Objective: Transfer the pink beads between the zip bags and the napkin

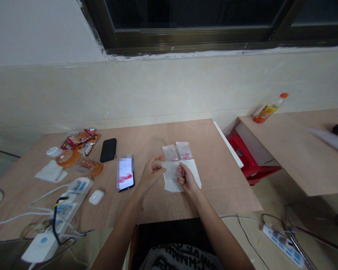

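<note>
My left hand is beside the left edge of a white sheet of paper. Its thumb and fingers are apart, with nothing visible between them; the fingertips reach close to a small clear plastic bag. Over the paper, my right hand is closed, and something small and dark reddish shows at its fingers, too small to name. A second clear bag lies alongside the first at the paper's far edge. Both bags have small pink-red bits near their lower ends.
Left of my hands lie a lit phone, a black phone, a white earphone case, an orange drink bottle, snack wrappers and a corded power strip. A red stool stands between the tables.
</note>
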A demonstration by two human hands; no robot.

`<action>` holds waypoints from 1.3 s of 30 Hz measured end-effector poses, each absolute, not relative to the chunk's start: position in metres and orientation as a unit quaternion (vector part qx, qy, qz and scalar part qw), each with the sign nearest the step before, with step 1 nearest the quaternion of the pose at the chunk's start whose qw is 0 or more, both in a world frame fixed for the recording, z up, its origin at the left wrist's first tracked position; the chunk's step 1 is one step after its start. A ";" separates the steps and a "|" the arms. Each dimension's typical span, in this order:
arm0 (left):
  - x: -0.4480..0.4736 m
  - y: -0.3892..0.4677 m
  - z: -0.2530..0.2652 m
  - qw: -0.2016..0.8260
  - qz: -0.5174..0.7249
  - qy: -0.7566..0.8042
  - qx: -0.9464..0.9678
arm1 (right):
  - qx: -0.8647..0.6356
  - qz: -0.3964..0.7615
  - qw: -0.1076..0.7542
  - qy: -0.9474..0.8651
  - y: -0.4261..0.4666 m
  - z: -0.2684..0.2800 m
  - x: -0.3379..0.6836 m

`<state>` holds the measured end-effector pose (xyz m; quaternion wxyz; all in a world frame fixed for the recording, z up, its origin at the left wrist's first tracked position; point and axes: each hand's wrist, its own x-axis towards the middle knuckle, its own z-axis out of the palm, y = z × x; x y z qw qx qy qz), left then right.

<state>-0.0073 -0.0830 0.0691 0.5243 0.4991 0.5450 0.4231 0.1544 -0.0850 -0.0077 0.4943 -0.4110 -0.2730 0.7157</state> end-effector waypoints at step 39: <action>-0.042 -0.084 -0.061 0.054 0.104 0.551 0.826 | -0.629 0.123 0.013 -0.767 -0.053 -0.028 0.186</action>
